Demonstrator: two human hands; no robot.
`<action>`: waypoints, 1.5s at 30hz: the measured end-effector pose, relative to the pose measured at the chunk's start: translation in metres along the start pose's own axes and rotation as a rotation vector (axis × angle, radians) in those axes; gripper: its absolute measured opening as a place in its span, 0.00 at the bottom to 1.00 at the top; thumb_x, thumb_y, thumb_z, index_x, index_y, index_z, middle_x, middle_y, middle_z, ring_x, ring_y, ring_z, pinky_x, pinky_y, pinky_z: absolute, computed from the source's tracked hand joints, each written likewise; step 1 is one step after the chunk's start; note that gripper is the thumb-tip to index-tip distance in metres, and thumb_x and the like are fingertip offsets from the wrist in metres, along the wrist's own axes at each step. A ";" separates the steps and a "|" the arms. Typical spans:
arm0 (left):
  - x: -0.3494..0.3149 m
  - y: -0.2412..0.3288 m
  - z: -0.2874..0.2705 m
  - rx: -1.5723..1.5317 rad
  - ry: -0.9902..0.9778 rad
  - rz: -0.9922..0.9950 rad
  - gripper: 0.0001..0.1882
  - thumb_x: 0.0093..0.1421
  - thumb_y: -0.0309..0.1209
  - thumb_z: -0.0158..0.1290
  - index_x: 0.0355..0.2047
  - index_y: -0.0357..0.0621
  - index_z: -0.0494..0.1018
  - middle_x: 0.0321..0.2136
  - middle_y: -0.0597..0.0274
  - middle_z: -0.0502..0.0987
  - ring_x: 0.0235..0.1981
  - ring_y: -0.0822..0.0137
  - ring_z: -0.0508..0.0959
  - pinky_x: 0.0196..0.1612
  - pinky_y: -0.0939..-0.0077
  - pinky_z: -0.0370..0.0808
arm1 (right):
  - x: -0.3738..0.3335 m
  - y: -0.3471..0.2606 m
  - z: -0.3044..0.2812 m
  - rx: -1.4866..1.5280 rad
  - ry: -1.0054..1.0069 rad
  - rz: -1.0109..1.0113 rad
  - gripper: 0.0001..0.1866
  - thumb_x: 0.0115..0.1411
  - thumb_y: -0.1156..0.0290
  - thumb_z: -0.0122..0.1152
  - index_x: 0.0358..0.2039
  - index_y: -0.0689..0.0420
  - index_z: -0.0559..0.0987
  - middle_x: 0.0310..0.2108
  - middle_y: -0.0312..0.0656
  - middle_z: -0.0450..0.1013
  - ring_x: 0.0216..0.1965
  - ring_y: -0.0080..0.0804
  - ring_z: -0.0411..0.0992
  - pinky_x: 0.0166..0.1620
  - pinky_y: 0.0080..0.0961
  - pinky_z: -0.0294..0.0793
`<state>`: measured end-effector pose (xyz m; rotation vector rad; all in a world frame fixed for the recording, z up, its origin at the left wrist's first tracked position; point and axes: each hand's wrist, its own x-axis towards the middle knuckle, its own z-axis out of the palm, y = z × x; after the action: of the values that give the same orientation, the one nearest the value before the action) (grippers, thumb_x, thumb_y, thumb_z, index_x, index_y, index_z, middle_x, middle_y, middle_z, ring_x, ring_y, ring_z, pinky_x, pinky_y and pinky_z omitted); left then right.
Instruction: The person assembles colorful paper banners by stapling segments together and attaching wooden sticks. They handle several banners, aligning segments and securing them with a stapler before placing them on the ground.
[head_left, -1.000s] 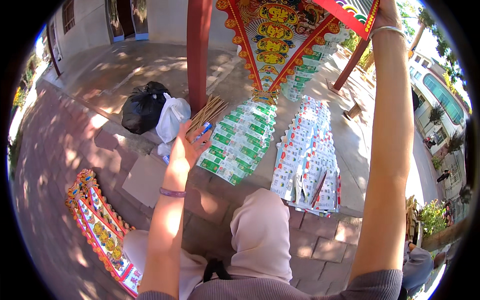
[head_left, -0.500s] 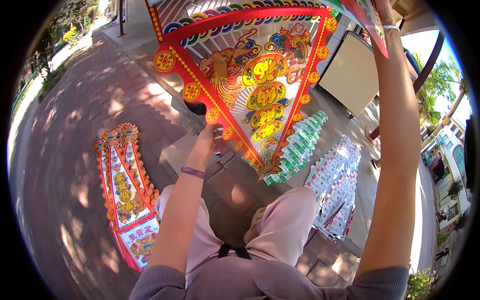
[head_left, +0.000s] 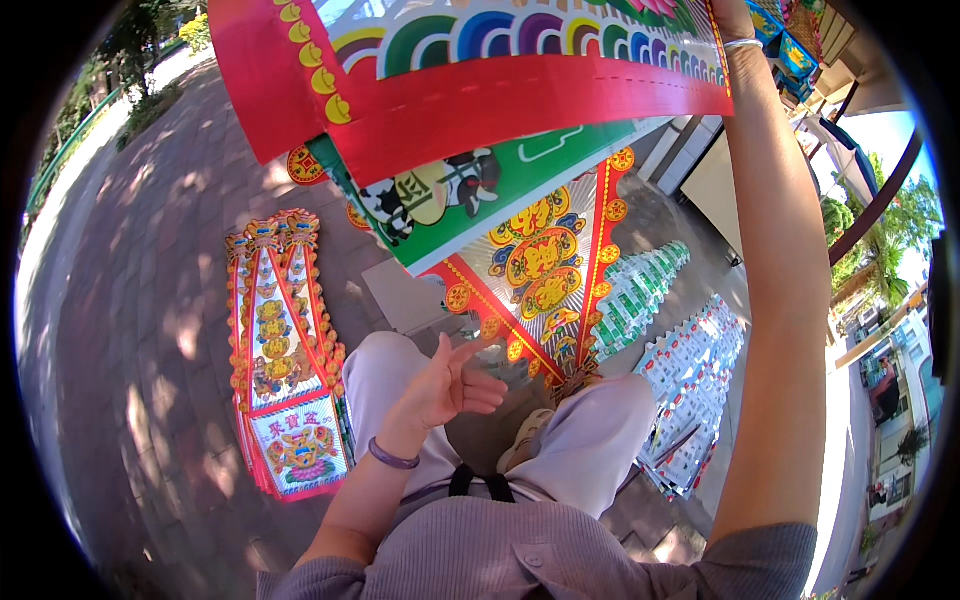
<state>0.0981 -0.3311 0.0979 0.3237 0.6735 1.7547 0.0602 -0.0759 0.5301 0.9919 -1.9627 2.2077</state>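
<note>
A large printed cardboard sheet hangs across the top, with a red border and rows of coloured arcs; a green underside or layer with cow pictures shows below it. My right hand, partly cut off by the upper edge, grips the sheet's right side; its fingertips are hidden. My left hand is free over my knees, fingers spread. In front of it, a tapering red-and-gold foil panel with scalloped coin edges points down toward my feet, its upper part hidden behind the sheet.
Folded red-and-gold panels lie on the brick paving to my left. At the right are a green-and-white zigzag stack and a silvery stack with red tips. A beige board stands farther back.
The printed sheet has swung down and left into view, covering the upper foil panel. My left hand has left the foil panel's edge and drawn back toward me, fingers spread.
</note>
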 end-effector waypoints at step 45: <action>0.013 0.377 0.028 0.607 0.117 0.931 0.20 0.60 0.25 0.50 0.52 0.34 0.64 0.46 0.55 0.73 0.47 0.66 0.74 0.50 0.72 0.72 | -0.321 0.404 -0.139 -1.206 0.531 0.876 0.16 0.51 0.62 0.59 0.38 0.57 0.79 0.33 0.49 0.77 0.36 0.45 0.75 0.39 0.36 0.72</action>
<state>-0.1875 -0.3728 0.3418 1.0905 1.2719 2.4092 0.0868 0.0886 0.0228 -0.6085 -2.8854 0.7226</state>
